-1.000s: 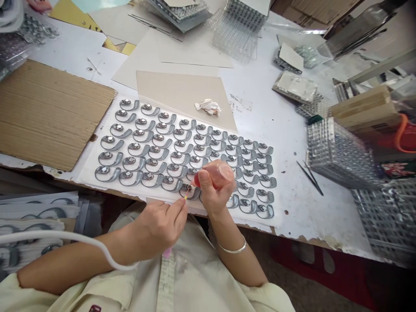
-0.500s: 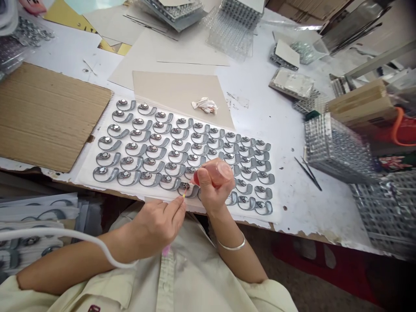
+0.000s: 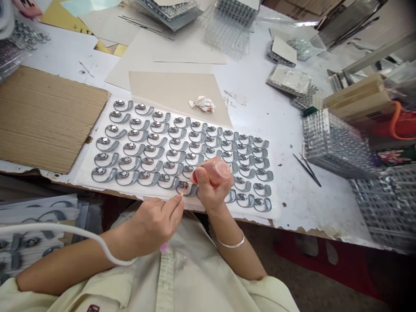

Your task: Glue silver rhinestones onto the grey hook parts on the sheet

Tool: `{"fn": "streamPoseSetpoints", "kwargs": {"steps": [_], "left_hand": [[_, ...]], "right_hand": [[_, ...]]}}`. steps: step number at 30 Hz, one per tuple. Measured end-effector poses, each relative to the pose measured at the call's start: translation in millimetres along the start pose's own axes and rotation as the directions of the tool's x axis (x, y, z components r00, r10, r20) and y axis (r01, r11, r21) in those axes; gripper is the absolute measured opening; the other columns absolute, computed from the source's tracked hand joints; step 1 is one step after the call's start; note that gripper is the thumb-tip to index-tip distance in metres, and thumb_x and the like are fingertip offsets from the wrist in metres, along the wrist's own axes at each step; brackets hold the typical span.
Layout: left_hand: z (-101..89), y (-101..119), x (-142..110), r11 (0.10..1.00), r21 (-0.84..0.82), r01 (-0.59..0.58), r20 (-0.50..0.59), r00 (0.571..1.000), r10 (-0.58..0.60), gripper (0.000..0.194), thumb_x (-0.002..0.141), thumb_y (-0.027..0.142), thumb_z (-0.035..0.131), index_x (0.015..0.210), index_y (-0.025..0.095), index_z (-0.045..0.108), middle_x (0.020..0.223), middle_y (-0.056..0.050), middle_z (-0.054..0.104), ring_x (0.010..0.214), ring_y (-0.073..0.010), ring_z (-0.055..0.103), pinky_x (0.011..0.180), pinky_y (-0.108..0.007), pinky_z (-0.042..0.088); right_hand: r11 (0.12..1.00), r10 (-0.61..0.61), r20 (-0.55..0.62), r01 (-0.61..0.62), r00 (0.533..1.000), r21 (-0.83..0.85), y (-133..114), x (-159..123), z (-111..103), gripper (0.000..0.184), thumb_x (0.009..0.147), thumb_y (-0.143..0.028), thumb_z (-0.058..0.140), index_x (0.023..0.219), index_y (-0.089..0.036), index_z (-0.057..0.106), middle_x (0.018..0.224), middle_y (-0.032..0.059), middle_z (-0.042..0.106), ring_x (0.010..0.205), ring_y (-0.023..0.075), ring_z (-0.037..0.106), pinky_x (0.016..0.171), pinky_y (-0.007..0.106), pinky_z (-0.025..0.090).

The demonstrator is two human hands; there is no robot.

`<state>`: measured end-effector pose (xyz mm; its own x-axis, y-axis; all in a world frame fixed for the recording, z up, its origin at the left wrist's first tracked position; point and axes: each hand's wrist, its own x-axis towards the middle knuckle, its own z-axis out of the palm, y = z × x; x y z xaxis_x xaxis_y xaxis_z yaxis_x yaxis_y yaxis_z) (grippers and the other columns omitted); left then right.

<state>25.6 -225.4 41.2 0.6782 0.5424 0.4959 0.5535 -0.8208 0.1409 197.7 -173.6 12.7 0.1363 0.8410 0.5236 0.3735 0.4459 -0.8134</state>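
My left hand (image 3: 159, 223) pinches a thin pick-like tool (image 3: 182, 193) with a yellow and pink tip; a pink end shows below the hand. Its point touches or nearly touches the round ornament of one curved metal piece (image 3: 183, 185) in the front row. Wrapped in my right hand (image 3: 212, 197) is a squeeze bottle (image 3: 217, 170) with reddish contents, tilted so its nozzle points left, close above the same piece. Rows of similar grey curved bands with round ornaments lie on a white padded sheet (image 3: 85, 177); my right hand hides a few.
Corrugated cardboard (image 3: 48, 117) lies to the left, with a grey-beige card (image 3: 172, 84) behind the sheet. On that card rests a crumpled tissue (image 3: 202, 104). Tweezers (image 3: 307, 170) and stacked trays of small parts (image 3: 338, 145) are at the right. A white cable (image 3: 81, 234) crosses my left forearm.
The view has shifted slightly, moving everything a little to the left. Both hands keep their grips and stay at the same metal piece.
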Motion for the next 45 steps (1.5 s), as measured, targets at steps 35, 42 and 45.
{"fn": "streamPoseSetpoints", "kwargs": {"steps": [35,42,45], "left_hand": [[-4.9,-28,2,0.935,-0.322,0.151,0.101,0.987,-0.124,0.021,0.082,0.006,0.048,0.097,0.015,0.060,0.086,-0.006,0.071,0.072,-0.0147,0.070,0.064,-0.024,0.057],[-5.5,-36,5,0.861,-0.472,0.191,0.117,0.981,-0.153,0.020,0.084,0.006,0.049,0.099,0.013,0.061,0.091,-0.007,0.072,0.080,-0.0151,0.070,0.067,-0.023,0.058],[-3.7,-41,4,0.807,-0.552,0.209,0.114,0.978,-0.175,0.021,0.085,0.006,0.051,0.101,0.013,0.062,0.093,-0.007,0.072,0.082,-0.0150,0.070,0.072,-0.024,0.059]], "right_hand": [[0.970,-0.244,0.034,0.244,0.969,-0.004,-14,7,-5,0.018,0.082,-0.016,0.061,0.068,-0.021,0.051,0.057,0.0001,0.053,0.056,0.0146,0.049,0.051,0.031,0.044],[0.969,-0.247,0.040,0.246,0.968,0.007,-15,7,-6,0.014,0.082,-0.014,0.061,0.073,-0.021,0.053,0.060,0.0002,0.054,0.057,0.0144,0.050,0.052,0.031,0.045],[0.975,-0.224,0.048,0.224,0.973,0.010,-14,6,-6,0.014,0.083,-0.017,0.060,0.071,-0.021,0.053,0.059,0.0004,0.054,0.056,0.0150,0.050,0.052,0.032,0.045]]}}
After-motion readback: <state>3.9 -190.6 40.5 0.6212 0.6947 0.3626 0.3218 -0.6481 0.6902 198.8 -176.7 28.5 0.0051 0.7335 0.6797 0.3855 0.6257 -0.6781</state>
